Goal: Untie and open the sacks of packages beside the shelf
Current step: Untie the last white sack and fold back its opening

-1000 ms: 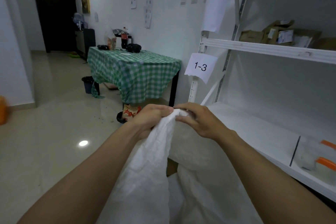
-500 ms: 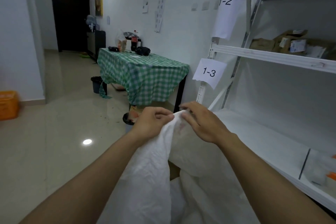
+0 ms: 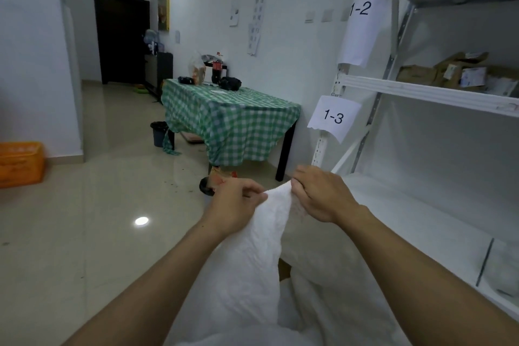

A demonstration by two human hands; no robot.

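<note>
Both hands up at the sack's [image 3: 252, 255] bunched neck: left hand [image 3: 236, 206] clamps the fabric in a tight grip, right hand [image 3: 323, 195] pinches it just opposite, shelf [image 3: 421, 93] beside them.

**Both hands at the sack's top**

The left hand [image 3: 238, 203] and right hand [image 3: 323, 195] pinch the gathered top of the white sack [image 3: 252, 261], just beside the white shelf [image 3: 421, 93], below its 1-3 label [image 3: 334, 116].

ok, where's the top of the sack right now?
Head view, lower centre: the sack top is pinched between the left hand and right hand, just left of the shelf, in front of the checked table.
</note>
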